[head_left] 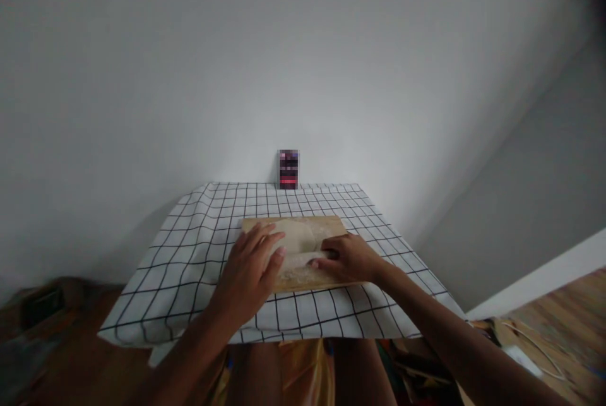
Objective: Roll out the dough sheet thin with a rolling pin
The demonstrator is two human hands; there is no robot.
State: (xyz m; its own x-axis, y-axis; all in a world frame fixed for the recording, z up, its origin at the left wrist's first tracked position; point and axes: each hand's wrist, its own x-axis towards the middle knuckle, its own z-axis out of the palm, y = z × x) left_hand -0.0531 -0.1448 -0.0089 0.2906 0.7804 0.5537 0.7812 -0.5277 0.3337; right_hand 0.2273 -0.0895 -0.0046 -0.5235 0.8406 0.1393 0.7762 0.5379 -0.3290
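A wooden board [331,226] lies on a table covered by a white cloth with a black grid [199,235]. A pale sheet of dough [298,242] is spread on the board, dusted with flour. My left hand [250,270] rests flat on the board's left edge, fingers spread and touching the dough. My right hand [348,259] is on the right part of the dough with its fingers curled into it, pinching a fold.
A small dark box [288,169] stands at the table's far edge against the white wall. Wooden floor and white cables [534,349] lie at the right. Cluttered items sit on the floor below the table's near edge.
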